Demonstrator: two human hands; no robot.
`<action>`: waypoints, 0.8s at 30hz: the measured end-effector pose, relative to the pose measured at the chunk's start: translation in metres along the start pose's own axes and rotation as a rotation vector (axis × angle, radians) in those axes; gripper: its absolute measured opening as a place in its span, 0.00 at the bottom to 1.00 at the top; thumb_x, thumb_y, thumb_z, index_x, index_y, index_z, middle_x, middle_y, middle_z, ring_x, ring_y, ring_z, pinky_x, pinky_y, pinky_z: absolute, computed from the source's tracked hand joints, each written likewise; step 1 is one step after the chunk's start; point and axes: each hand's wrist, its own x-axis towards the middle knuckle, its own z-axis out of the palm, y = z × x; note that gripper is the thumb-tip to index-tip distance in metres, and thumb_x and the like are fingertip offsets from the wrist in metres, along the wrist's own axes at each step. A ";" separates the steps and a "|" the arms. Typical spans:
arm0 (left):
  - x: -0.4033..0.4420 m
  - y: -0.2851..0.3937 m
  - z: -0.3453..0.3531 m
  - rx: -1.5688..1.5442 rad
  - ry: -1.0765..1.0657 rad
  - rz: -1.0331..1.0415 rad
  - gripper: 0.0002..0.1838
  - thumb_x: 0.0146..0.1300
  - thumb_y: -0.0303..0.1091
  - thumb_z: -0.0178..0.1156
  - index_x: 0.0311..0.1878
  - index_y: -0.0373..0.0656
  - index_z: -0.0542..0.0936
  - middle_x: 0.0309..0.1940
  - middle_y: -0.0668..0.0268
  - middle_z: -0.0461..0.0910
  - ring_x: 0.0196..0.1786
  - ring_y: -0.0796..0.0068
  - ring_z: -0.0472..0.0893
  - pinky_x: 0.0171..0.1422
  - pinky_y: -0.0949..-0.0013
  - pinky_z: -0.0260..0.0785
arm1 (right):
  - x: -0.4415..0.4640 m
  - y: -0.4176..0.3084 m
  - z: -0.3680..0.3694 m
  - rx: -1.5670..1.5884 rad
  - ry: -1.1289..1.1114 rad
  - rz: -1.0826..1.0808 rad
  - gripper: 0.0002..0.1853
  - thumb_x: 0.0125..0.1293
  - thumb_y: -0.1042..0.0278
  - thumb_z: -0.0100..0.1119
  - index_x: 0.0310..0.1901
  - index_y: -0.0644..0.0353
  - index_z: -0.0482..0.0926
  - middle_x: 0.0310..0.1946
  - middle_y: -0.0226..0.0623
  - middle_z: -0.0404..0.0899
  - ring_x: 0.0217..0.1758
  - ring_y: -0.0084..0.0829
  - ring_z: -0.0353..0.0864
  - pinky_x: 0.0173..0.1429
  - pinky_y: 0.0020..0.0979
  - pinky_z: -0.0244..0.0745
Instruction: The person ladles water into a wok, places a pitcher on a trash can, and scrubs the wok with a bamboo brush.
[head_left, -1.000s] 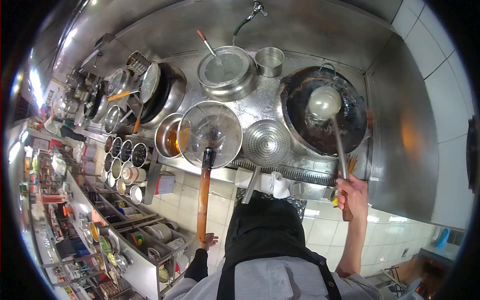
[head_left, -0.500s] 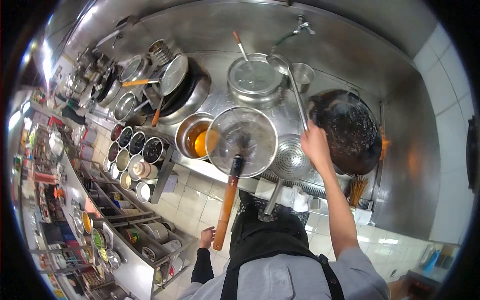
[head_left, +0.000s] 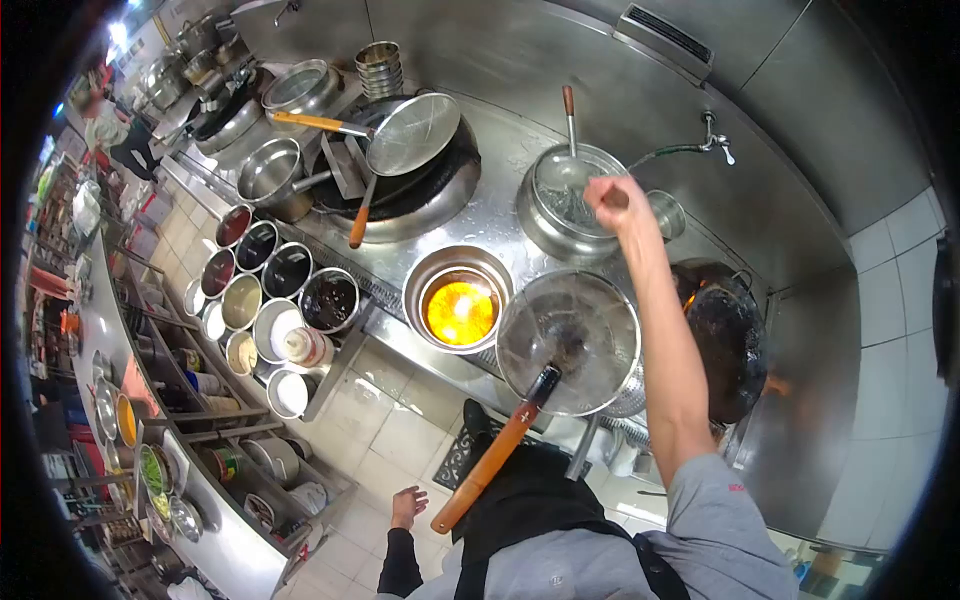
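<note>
My right hand (head_left: 615, 205) is closed in a fist over the lidless-looking metal pot (head_left: 535, 225) at the back. It grips the ladle, whose handle is mostly hidden by the fist; the ladle's bowl (head_left: 562, 182) seems to be inside the pot. Low in the view, my left hand (head_left: 408, 507) hangs with fingers spread, holding nothing. Close to it, but apart, is the wooden handle (head_left: 495, 460) of a large mesh strainer (head_left: 568, 320). To the right of my forearm sits a dark wok (head_left: 728, 345) with flame at its rim.
A steel pot (head_left: 412, 305) of orange-lit oil stands left of the strainer. Several seasoning containers (head_left: 290, 270) line the left side. A second wok (head_left: 455, 195) carries another strainer (head_left: 415, 135). A tap (head_left: 715, 140) juts from the back wall. A perforated ladle's handle (head_left: 583, 450) overhangs the front edge.
My right hand has moved with the ladle from beside the right wok to above the pot. The view has turned, so the stove appears shifted. My left hand stays low and open.
</note>
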 end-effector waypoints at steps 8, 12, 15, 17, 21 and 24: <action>0.030 0.053 -0.034 -0.010 0.042 0.087 0.24 0.68 0.30 0.44 0.65 0.33 0.68 0.50 0.50 0.82 0.44 0.62 0.83 0.44 0.68 0.76 | -0.006 -0.036 0.059 -1.239 0.401 -0.415 0.12 0.53 0.75 0.50 0.17 0.71 0.76 0.09 0.43 0.71 0.11 0.36 0.72 0.21 0.43 0.70; 0.057 0.051 -0.030 0.038 0.000 -0.001 0.24 0.67 0.29 0.45 0.65 0.32 0.68 0.50 0.50 0.82 0.43 0.63 0.83 0.42 0.69 0.76 | -0.041 -0.018 0.012 -1.567 0.465 -0.414 0.09 0.54 0.80 0.46 0.28 0.81 0.72 0.17 0.51 0.76 0.15 0.39 0.78 0.16 0.40 0.69; 0.054 0.064 -0.018 0.068 -0.034 -0.003 0.24 0.67 0.30 0.44 0.66 0.33 0.68 0.51 0.51 0.81 0.43 0.63 0.83 0.43 0.69 0.76 | -0.056 0.003 -0.014 -1.480 0.509 -0.277 0.06 0.56 0.81 0.47 0.26 0.75 0.72 0.15 0.44 0.73 0.14 0.33 0.75 0.16 0.36 0.70; 0.048 0.072 -0.007 0.049 -0.055 0.025 0.24 0.67 0.30 0.44 0.66 0.33 0.68 0.51 0.51 0.81 0.44 0.64 0.83 0.44 0.69 0.76 | -0.037 0.007 -0.054 -0.934 0.459 -0.115 0.06 0.57 0.82 0.49 0.26 0.75 0.73 0.14 0.39 0.71 0.11 0.30 0.71 0.15 0.31 0.68; 0.035 0.068 -0.004 -0.004 -0.055 0.073 0.25 0.68 0.30 0.42 0.66 0.33 0.67 0.52 0.50 0.80 0.46 0.64 0.82 0.46 0.69 0.76 | -0.046 0.009 -0.084 0.148 0.257 0.059 0.09 0.64 0.83 0.49 0.42 0.81 0.68 0.17 0.31 0.64 0.11 0.22 0.64 0.16 0.19 0.65; 0.033 0.052 -0.012 0.006 -0.029 0.055 0.24 0.68 0.30 0.43 0.66 0.32 0.67 0.52 0.51 0.80 0.46 0.64 0.82 0.47 0.68 0.76 | -0.082 0.018 -0.108 0.439 0.061 0.150 0.23 0.70 0.78 0.46 0.61 0.81 0.52 0.23 0.34 0.66 0.14 0.20 0.65 0.17 0.18 0.66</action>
